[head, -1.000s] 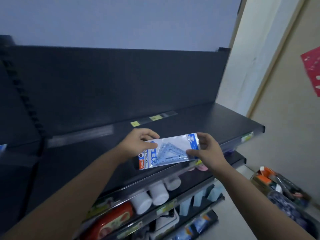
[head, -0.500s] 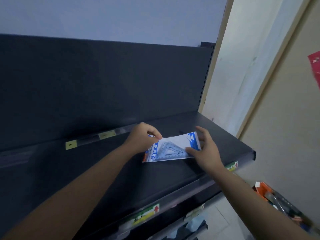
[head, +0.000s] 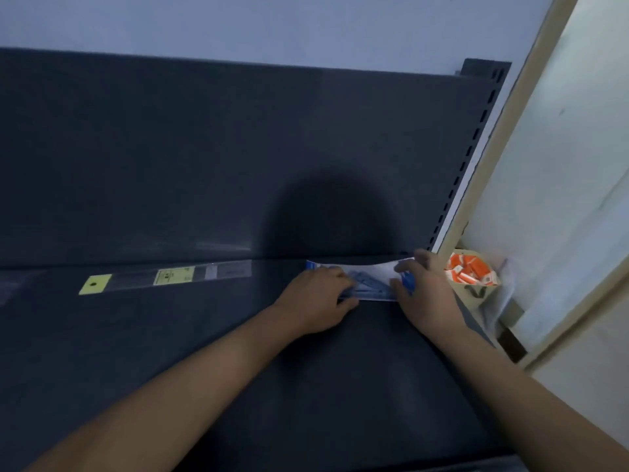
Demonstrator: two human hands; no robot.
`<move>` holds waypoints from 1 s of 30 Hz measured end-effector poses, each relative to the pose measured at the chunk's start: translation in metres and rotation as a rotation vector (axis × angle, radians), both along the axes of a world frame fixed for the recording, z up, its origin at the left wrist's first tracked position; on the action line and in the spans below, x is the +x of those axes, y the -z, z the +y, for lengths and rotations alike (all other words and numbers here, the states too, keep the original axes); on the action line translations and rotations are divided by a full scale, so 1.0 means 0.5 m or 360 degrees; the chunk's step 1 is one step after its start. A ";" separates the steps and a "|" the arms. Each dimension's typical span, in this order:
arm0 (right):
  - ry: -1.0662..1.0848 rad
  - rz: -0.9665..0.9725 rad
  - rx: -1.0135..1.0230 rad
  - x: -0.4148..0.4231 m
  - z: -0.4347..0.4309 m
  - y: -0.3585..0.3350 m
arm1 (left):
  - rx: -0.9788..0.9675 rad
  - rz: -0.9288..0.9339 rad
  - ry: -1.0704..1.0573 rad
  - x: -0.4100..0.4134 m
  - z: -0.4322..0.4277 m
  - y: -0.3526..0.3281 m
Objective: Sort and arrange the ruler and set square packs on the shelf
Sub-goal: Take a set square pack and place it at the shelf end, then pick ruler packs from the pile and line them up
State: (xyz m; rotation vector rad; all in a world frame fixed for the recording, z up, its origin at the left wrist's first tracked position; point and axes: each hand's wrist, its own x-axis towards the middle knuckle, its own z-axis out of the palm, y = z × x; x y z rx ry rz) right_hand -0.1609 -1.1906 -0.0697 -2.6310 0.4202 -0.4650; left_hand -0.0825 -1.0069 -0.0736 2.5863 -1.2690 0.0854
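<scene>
Since the set square pack (head: 371, 284) seems meant to line up with the ruler pack (head: 170, 277) further left, it lies at the back of the shelf (head: 204, 352), near the right end. The left hand (head: 316, 298) pinches its left end and the right hand (head: 422, 294) grasps the right end, fingers curled, probably to square it.

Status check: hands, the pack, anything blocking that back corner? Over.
Left hand and right hand grip the set square pack by its ends. Pack at the shelf back right corner. Long clear pack lies apart, further left.
</scene>
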 end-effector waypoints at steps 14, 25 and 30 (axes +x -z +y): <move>-0.0605 0.0305 -0.0518 0.018 -0.089 0.033 | 0.0196 0.0140 -0.0551 -0.048 -0.081 0.018; -0.0607 0.0291 -0.0564 0.005 -0.043 0.009 | 0.0224 0.0049 -0.0734 -0.092 -0.037 -0.026; -0.0773 0.0067 -0.0215 0.018 0.106 -0.059 | 0.0265 -0.0092 -0.1002 -0.128 0.137 -0.077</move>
